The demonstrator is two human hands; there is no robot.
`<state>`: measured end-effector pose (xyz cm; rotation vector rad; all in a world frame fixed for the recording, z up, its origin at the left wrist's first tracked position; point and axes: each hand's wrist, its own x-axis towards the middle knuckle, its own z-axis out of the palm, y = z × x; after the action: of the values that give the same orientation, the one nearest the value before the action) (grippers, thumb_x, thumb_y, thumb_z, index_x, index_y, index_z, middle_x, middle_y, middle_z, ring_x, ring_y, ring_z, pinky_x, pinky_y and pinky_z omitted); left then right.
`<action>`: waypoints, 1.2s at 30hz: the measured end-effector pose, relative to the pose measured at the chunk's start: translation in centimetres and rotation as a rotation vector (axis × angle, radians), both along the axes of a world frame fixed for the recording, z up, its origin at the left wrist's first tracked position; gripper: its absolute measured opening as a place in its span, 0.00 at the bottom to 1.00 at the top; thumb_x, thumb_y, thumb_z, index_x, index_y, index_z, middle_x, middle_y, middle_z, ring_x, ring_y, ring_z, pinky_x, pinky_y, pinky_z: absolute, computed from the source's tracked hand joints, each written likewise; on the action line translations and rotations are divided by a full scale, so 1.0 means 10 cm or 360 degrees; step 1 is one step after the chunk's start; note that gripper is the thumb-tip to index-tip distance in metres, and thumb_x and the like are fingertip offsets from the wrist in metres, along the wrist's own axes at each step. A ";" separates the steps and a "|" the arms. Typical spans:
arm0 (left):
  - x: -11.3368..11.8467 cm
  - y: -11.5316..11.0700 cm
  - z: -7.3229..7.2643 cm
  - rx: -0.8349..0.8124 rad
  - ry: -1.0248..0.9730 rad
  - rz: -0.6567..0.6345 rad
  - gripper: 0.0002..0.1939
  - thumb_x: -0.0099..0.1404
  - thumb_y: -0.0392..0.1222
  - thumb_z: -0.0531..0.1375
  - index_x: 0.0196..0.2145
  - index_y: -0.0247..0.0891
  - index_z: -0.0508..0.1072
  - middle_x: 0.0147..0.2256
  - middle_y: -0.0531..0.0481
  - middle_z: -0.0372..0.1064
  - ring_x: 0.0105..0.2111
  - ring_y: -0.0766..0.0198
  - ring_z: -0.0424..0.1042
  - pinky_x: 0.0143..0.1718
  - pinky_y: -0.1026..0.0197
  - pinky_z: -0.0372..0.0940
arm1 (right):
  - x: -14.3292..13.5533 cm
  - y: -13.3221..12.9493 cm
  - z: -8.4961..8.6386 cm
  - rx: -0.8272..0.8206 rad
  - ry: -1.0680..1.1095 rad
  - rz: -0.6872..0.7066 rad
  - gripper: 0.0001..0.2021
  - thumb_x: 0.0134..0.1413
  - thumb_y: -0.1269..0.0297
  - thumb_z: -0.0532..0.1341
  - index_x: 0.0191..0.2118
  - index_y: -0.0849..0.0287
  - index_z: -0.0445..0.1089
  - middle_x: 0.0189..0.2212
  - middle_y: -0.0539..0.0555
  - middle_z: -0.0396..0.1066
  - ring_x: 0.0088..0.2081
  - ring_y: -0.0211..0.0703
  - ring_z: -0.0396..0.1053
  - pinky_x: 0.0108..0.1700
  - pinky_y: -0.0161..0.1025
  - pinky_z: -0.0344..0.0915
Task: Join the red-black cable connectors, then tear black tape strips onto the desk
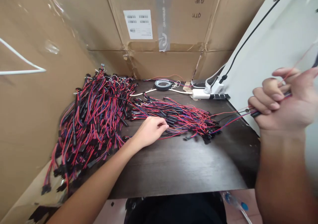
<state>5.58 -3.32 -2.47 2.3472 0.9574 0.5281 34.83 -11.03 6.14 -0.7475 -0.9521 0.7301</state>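
The right hand (285, 100), raised, is closed around wires (237, 117) that stretch toward the bundle (179, 113). The left hand (152, 129) curls at the bundle's near edge; whether it pinches anything, I cannot tell. The bundle lies on the table (184, 167), right of a bigger pile (94, 114). Beyond are tape (159, 87), a power strip (198, 94) and a carton (181, 63).

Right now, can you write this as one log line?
left hand: curled, at smaller wire pile | right hand: raised, holding wires | bigger wire pile: at left
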 end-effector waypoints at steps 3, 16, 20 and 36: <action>0.03 -0.04 0.05 0.0041 -0.0003 -0.0086 0.09 0.66 0.35 0.58 0.28 0.35 0.75 0.26 0.53 0.72 0.27 0.67 0.69 0.30 0.65 0.58 | -0.07 0.00 -0.02 -0.0006 -0.0071 0.0095 0.19 0.45 0.47 0.69 0.31 0.58 0.69 0.11 0.42 0.54 0.11 0.30 0.40 0.09 0.30 0.34; 0.62 -0.32 0.11 0.0508 0.0219 -0.0369 0.15 0.67 0.43 0.59 0.48 0.33 0.71 0.42 0.43 0.71 0.44 0.54 0.70 0.45 0.53 0.69 | -0.38 0.11 -0.23 -0.0144 -0.0240 0.0483 0.09 0.55 0.60 0.63 0.40 0.56 0.67 0.22 0.48 0.65 0.21 0.37 0.63 0.20 0.36 0.60; 0.71 -0.34 0.08 0.0436 0.0129 -0.0301 0.25 0.63 0.48 0.64 0.54 0.34 0.68 0.45 0.42 0.69 0.45 0.52 0.71 0.45 0.52 0.69 | -0.47 0.15 -0.31 -0.0159 -0.0412 0.0423 0.12 0.49 0.68 0.64 0.41 0.58 0.67 0.28 0.50 0.69 0.29 0.39 0.69 0.33 0.39 0.68; 0.65 -0.23 0.03 -0.1355 -0.1320 0.0026 0.10 0.52 0.38 0.68 0.34 0.33 0.78 0.28 0.50 0.70 0.25 0.67 0.67 0.26 0.63 0.68 | -0.51 0.17 -0.39 -0.0003 -0.1665 0.0369 0.23 0.67 0.48 0.48 0.51 0.60 0.68 0.52 0.60 0.68 0.54 0.48 0.65 0.56 0.47 0.61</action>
<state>12.07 -5.66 -2.21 1.1835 0.6061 0.8041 29.72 -9.32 2.26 -1.0502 -2.0071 0.5105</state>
